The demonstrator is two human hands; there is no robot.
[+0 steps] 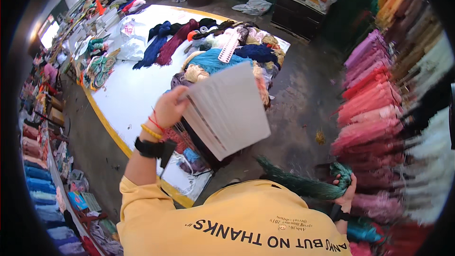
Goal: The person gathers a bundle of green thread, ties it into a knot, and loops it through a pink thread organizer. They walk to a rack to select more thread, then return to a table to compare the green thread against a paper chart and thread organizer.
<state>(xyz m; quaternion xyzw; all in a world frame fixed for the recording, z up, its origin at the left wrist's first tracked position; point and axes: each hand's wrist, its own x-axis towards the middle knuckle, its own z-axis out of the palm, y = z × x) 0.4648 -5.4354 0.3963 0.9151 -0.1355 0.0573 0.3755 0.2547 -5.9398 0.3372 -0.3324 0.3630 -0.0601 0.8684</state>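
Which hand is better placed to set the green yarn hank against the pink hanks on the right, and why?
Probably the right hand: it grips the green yarn hank and is nearer the pink hanks. The left hand is farther off, holding a pale flat sheet.

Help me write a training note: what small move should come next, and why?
Probably bring the green skein to the table: other skeins lie piled there, while the right hand holds this one off to the side and the left hand holds a pale sheet.
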